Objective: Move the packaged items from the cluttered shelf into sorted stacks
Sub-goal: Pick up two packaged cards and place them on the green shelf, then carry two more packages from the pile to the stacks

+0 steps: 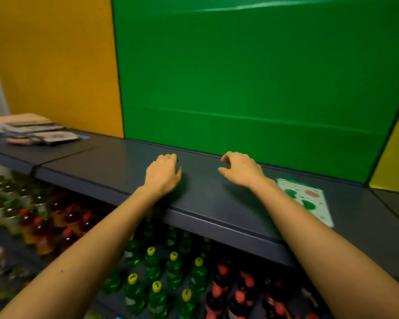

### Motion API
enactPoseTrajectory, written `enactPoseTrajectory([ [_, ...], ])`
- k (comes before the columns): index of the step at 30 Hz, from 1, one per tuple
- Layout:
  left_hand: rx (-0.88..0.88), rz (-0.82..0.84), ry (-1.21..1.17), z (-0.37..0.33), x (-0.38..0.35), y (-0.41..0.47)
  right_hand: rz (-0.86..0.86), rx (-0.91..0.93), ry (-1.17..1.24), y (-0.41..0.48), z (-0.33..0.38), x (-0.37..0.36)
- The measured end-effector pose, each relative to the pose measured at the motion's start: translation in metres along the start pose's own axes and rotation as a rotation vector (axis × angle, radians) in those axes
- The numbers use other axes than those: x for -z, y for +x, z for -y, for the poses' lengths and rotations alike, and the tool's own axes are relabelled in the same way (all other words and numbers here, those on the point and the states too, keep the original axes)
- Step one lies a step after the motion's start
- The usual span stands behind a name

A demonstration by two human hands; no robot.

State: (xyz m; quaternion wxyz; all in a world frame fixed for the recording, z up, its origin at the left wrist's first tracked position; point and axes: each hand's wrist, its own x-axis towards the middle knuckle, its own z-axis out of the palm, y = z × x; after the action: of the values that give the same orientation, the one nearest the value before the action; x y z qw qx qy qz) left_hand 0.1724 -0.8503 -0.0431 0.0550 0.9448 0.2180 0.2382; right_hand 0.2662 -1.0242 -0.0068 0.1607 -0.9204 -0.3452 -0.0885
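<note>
Both my hands hover over the middle of the dark grey shelf top (115, 166), and neither holds anything. My left hand (164, 173) is palm down with its fingers loosely bent. My right hand (240, 169) is also palm down, fingers loosely curled. One flat packaged item (309, 199), white with green and red prints, lies on the shelf just right of my right forearm. A heap of flat packaged items (32, 131) sits on the shelf at the far left.
Yellow and green wall panels (240, 77) rise right behind the shelf. Below its front edge stand rows of green bottles with yellow caps (157, 295) and dark bottles with red caps (240, 295). More bottles (32, 217) stand at the lower left.
</note>
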Motion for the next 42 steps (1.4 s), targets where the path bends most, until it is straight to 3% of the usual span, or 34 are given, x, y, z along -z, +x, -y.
enactPoseTrajectory([
  [8,0.265,-0.027,0.122,0.197,0.066,-0.042,0.126,0.331,0.017,0.046,0.185,-0.070],
  [17,0.354,-0.056,0.236,0.392,0.125,-0.059,0.198,0.388,0.101,0.095,0.387,-0.136],
  [22,0.351,-0.069,0.235,0.470,0.142,-0.050,0.259,0.349,0.113,0.130,0.467,-0.160],
  [30,0.330,-0.103,0.204,0.564,0.135,-0.001,0.207,0.261,0.152,0.208,0.541,-0.198],
  [38,0.265,-0.081,0.171,0.658,0.120,0.098,0.148,0.005,0.277,0.313,0.599,-0.229],
  [42,0.223,-0.085,0.169,0.696,0.120,0.141,0.121,-0.163,0.201,0.351,0.622,-0.236],
])
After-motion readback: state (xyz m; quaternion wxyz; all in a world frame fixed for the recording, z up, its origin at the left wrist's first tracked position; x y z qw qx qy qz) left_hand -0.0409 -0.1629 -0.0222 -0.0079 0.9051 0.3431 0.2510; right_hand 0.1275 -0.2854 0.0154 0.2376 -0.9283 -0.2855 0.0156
